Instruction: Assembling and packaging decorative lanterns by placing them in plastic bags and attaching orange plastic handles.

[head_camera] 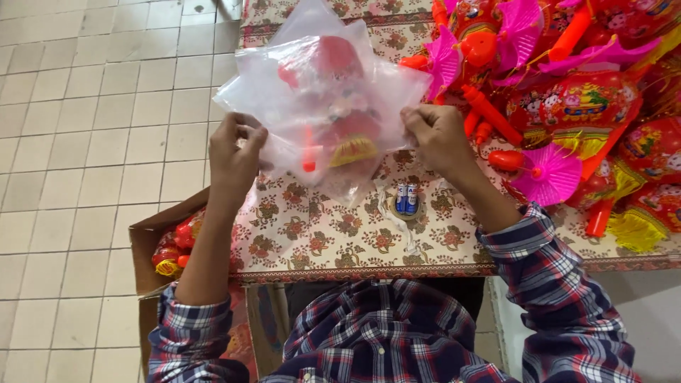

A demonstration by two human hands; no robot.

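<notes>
Nearest, the left hand (234, 152) and right hand (436, 138) pinch the clear plastic bag (319, 92) at its lower corners, fingers closed on the film, holding it over the desk (319, 234). A red toy lantern (337, 106) sits inside. Risk: thin film may tear or slip, dropping it. Beyond, lanterns (567, 106) pile on the floral cover; pale floor tiles (85, 128) lie left.

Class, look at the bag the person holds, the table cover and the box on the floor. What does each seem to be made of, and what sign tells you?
Bag: thin clear plastic film, glossy; the red toy inside shows through, and it crinkles.
Table cover: probably printed cloth or vinyl, matt, with a repeating flower pattern; which one is unclear.
Box: brown cardboard, dull, with folded flaps.
</notes>
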